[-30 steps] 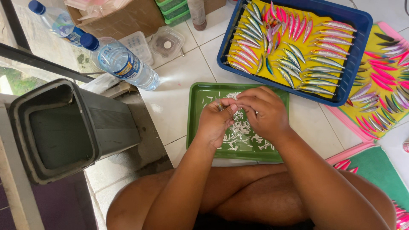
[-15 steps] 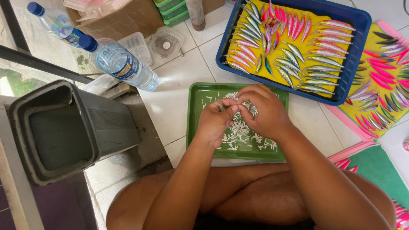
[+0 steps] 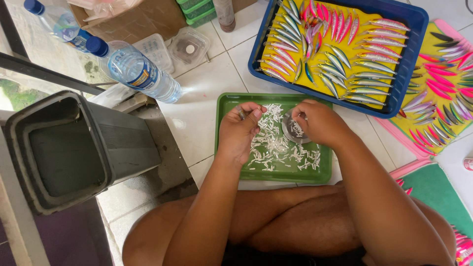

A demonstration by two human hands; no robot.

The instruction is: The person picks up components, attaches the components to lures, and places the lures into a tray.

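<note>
Moved: your hands were pressed together over the middle of the green tray [image 3: 224,148] half a second ago; now they sit apart, one to each side of it.
Left hand: your left hand [image 3: 240,132] is over the tray's left half, fingers curled in, with a thin dark piece pinched at the fingertips near the tray's far edge.
Right hand: your right hand [image 3: 319,122] is over the tray's far right part, fingers bent down onto a small round grey dish [image 3: 292,131]; whether it grips anything, you cannot tell.
Small parts: white bits [image 3: 276,148] lie scattered across the tray floor between your hands, some inside the dish.
Unchanged: blue tray of fishing lures [image 3: 340,54] beyond the green tray, water bottle [image 3: 133,69] to its far left, grey bin [image 3: 69,148] well left.
Hard to see: the pinched piece is too small to name; your right fingertips hide behind the knuckles.
Cut off: the pink tray of lures [image 3: 443,83] right of the green tray runs off the frame.
</note>
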